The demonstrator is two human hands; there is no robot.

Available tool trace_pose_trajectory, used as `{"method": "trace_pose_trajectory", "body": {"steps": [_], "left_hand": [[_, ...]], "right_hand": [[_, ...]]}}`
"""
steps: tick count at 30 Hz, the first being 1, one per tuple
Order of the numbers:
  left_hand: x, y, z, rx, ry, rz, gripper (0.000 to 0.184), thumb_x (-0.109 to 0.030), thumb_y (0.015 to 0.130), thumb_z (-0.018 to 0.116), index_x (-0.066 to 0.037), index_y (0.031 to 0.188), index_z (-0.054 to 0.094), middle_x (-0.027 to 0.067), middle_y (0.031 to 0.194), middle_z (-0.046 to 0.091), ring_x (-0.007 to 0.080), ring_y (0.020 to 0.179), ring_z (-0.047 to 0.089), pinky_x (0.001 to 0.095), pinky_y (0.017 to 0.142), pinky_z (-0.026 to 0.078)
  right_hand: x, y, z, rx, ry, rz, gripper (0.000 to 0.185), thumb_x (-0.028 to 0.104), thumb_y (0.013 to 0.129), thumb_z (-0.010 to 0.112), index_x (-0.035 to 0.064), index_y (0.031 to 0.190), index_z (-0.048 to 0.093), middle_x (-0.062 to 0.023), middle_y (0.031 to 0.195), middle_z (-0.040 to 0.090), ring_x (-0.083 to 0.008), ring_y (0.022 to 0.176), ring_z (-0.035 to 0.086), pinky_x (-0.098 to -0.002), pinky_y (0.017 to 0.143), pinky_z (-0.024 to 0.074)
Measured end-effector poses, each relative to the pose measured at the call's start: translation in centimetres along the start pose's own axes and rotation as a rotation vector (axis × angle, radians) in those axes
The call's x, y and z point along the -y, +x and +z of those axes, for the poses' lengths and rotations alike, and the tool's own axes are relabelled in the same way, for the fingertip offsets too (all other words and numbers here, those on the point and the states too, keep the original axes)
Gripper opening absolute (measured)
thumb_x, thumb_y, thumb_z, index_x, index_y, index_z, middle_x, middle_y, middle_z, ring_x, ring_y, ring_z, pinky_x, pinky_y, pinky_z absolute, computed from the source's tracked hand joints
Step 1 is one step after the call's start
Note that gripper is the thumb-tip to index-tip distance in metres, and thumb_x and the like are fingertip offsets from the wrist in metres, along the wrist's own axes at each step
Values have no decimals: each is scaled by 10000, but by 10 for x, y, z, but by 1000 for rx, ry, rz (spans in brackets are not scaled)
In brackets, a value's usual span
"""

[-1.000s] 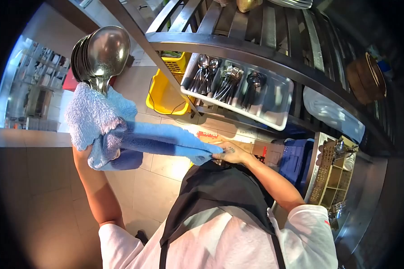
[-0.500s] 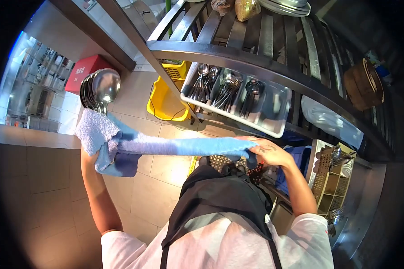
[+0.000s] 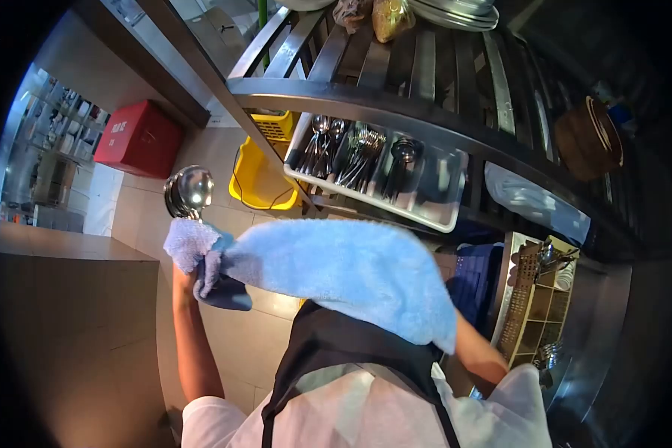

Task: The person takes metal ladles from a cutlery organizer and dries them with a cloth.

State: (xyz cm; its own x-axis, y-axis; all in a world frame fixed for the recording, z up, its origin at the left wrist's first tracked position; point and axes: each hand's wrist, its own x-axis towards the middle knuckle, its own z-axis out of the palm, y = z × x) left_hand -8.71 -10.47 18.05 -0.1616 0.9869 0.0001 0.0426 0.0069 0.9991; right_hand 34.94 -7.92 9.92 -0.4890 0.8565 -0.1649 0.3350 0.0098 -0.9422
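A bunch of several shiny metal spoons (image 3: 192,188) stands bowls-up at the left, their bowls nested together. My left hand (image 3: 185,278) is closed round their handles, with a light blue and lilac towel (image 3: 336,257) wrapped over it, so its fingers are hidden. From there the towel spreads wide to the right, in front of my apron. My right hand is behind the towel's right part; only my right forearm (image 3: 479,352) shows below its edge, and the fingers cannot be seen.
A white cutlery tray (image 3: 366,193) with spoons and forks sits under a slatted metal shelf (image 3: 396,104). Behind are a yellow bin (image 3: 257,179) and a red box (image 3: 143,140). At the right are a divided cutlery rack (image 3: 534,313) and a blue crate (image 3: 474,280).
The towel, stretched narrow between both hands before, now billows out wide and covers my right hand. My left hand with the spoons has moved right and down in view.
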Motion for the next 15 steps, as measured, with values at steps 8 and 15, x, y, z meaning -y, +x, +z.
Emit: {"method": "trace_pose_trajectory", "body": {"steps": [8,15], "left_hand": [[98,-18,47,-65,-238,-161,217,-217,819,477,-31,929,496,53,834,529,136,763,517,273,653,433],[121,-8,91,4,-122,-118,239,-187,821,478,-33,1001,507,59,936,540,150,867,510,287,750,423]], "right_hand": [[-23,-56,16,-232,-504,-124,359,280,839,419,-25,1016,485,-157,971,547,-252,890,527,-325,803,416],[-10,-42,14,-430,-533,-197,372,213,846,350,-25,1121,429,-154,1106,494,-232,1000,490,-309,876,379]]}}
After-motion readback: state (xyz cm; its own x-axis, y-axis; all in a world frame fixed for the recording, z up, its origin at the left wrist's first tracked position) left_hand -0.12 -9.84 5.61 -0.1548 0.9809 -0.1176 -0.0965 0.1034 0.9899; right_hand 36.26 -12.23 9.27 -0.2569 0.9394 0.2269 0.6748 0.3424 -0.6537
